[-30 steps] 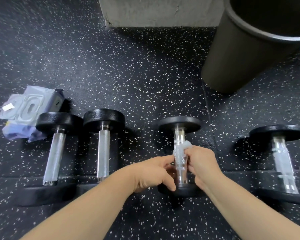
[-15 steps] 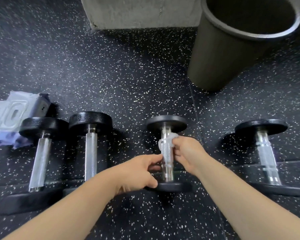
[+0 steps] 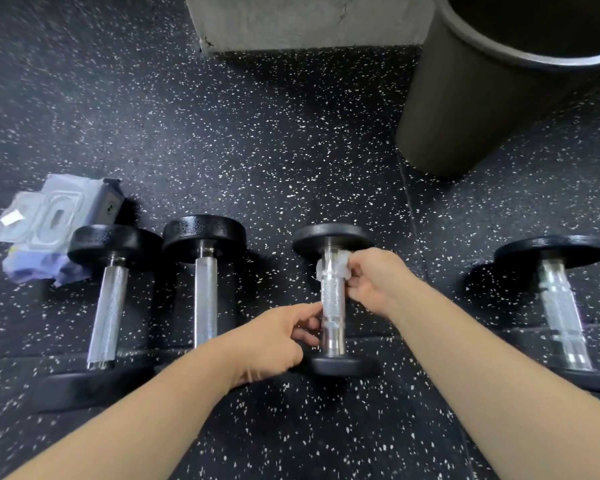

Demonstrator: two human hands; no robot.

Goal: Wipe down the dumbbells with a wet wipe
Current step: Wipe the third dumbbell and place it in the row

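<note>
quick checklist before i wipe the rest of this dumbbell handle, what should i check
1. Wipe pressed on the handle: ok, wrapped round the far end near the top plate.
2. Right hand grip on the wipe: ok, fingers pinch it against the bar.
3. Left hand steadying the dumbbell: ok, fingertips touch the lower handle.
4. Lower handle free for the wipe: not ok, left fingers are beside it.
5. Wipe still wet: cannot tell.
6. Spare wipes in reach: ok, pack lies on the floor to the left, beyond the leftmost dumbbell.
</note>
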